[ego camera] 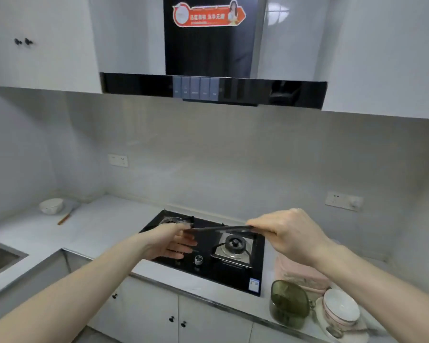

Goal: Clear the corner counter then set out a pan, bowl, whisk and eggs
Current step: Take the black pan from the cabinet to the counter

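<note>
I'm looking at a thin dark flat object [221,229] held level above the hob [206,253], one end in each hand. My left hand [170,241] pinches its left end, thumb on top and fingers curled beneath; my right hand [290,233] pinches the right end from above. Edge-on like this, I can't tell whether it's a pan, a lid or a tray.

Out in the far left corner of the table [97,226], a white bowl [51,206] sits with a wooden-handled utensil [65,217] just beside it; its working end is too blurred to call it a whisk. I see no eggs anywhere, so by my reckoning the setting-out is barely begun.

Near right, a green lidded container [289,303], stacked bowls [341,309] and something pink [300,271] crowd the table, partly hidden by my right forearm. A sink [0,258] is cut off at left.
</note>
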The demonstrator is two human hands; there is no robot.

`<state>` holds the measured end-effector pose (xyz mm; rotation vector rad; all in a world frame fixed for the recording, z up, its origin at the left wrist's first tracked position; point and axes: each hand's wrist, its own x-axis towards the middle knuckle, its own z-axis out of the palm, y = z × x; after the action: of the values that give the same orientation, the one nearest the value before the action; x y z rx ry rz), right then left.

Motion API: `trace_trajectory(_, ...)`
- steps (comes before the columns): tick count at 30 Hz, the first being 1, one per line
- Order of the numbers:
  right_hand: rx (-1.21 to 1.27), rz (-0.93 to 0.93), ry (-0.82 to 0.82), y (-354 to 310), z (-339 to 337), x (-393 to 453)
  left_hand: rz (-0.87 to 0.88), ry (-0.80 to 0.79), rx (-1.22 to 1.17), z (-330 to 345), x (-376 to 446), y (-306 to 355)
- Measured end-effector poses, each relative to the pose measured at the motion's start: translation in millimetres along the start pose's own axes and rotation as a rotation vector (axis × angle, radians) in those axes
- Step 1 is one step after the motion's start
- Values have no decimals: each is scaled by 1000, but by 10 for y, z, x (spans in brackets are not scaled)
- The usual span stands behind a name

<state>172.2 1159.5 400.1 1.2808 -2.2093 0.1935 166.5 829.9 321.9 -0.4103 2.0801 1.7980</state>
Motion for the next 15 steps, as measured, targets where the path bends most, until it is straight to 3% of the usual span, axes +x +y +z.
trace_trajectory(6,100,-103,-2,-695,659,597,3,165,-329,-908,-586,-745)
trace_trajectory(10,241,27,-27,-1143,1225,895,19,334,-476,-1555,-856,-1135)
trace_trajectory(15,401,314,-109,-1776,2076,1341,90,468,-431,-2522,-1171,-1653)
